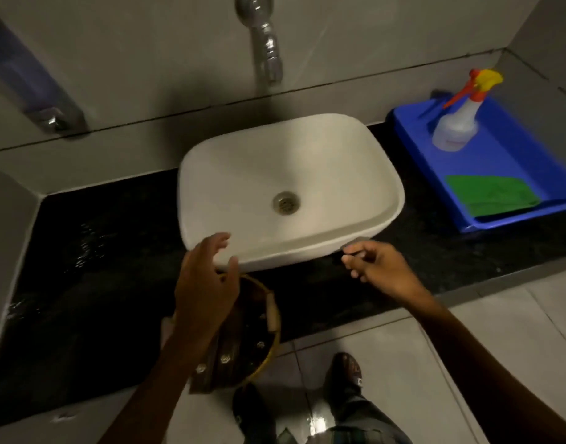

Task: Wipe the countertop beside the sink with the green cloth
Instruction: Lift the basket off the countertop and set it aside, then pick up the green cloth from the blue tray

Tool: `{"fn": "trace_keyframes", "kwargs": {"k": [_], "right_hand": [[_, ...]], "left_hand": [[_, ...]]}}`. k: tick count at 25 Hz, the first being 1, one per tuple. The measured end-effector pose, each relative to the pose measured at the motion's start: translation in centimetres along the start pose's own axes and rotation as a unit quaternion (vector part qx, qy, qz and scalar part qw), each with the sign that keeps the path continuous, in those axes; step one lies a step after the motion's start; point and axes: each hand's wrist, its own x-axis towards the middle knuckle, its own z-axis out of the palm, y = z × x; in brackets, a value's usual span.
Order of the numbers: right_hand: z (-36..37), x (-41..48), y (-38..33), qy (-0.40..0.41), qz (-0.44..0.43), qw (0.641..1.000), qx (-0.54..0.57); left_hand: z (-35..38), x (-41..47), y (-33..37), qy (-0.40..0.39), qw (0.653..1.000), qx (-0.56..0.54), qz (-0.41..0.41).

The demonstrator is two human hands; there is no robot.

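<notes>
We have not begun: the green cloth point(493, 194) lies folded in the blue tray point(512, 145) (beside a spray bottle point(456, 126)). Our left hand point(208, 277) spreads its fingers, our right hand point(379, 267) curls loosely, both empty; the countertop point(108, 251) awaits wiping.

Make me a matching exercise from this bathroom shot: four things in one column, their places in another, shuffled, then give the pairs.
Things:
1. cloth
2. spray bottle
3. tap
4. left hand

Places:
A. on the wall above the sink
B. standing at the far end of the blue tray
C. lying flat at the near end of the blue tray
D. over the near left rim of the sink

Pairs: 1-C, 2-B, 3-A, 4-D
</notes>
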Motion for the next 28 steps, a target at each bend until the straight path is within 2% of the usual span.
{"fn": "trace_keyframes", "kwargs": {"k": [4,6,8,11,13,17,18,19,20,22,23,25,28], "right_hand": [[-15.5,6.0,1.4,0.099,-0.066,0.989,-0.085],[-22.8,9.8,3.0,0.155,-0.061,0.972,-0.167],[-28.4,13.1,5.0,0.171,-0.027,0.949,-0.264],[-33.5,17.2,8.7,0.079,0.029,0.905,-0.418],[-35.3,19.1,10.7,0.008,0.069,0.863,-0.500],[-36.4,20.4,12.4,-0.012,0.090,0.822,-0.563],[-36.5,20.1,12.2,0.004,0.072,0.827,-0.558],[-36.6,19.6,11.8,0.028,0.039,0.847,-0.530],[-37.0,19.0,11.4,0.051,0.000,0.882,-0.468],[-37.9,17.1,9.9,0.086,-0.053,0.965,-0.243],[-38.4,16.2,9.0,0.099,-0.062,0.986,-0.117],[-38.7,14.8,7.2,0.154,-0.074,0.984,0.040],[-36.9,13.4,4.1,0.208,-0.103,0.968,0.092]], "left_hand": [[12.0,5.2,13.8,-0.057,0.983,-0.009,0.174],[18.9,6.8,20.1,-0.101,0.968,-0.002,0.229],[25.5,7.9,24.8,-0.150,0.943,0.033,0.295],[34.9,10.1,28.9,-0.241,0.881,0.147,0.381],[39.9,11.8,30.1,-0.276,0.846,0.221,0.399],[45.6,13.4,29.8,-0.362,0.842,0.250,0.311],[45.9,13.7,29.5,-0.382,0.839,0.251,0.296],[45.9,14.2,29.2,-0.391,0.837,0.248,0.292],[45.6,14.5,29.1,-0.392,0.836,0.241,0.300],[44.6,15.2,29.4,-0.388,0.841,0.199,0.322],[43.7,15.4,29.8,-0.394,0.848,0.157,0.317],[41.1,15.6,30.8,-0.411,0.879,0.025,0.242],[35.2,16.0,31.1,-0.360,0.905,-0.161,0.160]]}}
